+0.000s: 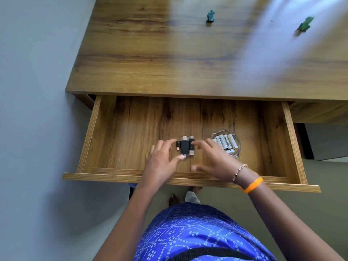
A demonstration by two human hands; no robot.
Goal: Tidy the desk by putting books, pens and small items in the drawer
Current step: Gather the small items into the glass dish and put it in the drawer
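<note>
adapters (185,146) black | batteries (226,143) white | wristband (252,185) orange | 2 crumpled scraps (210,16) green

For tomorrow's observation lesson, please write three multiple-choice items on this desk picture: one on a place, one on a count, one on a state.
1. Where is the glass dish of batteries?
A. On the desk top
B. In the drawer, right of the hands
C. On the floor

2. How many green crumpled bits lie on the desk top?
A. Two
B. Four
C. None

3. The drawer is:
A. Shut
B. Pulled open
C. Taken out of the desk

Answers: 1 B, it sits on the drawer floor beside the right hand. 2 A, one and another. 3 B, its inside shows below the desk edge.
</note>
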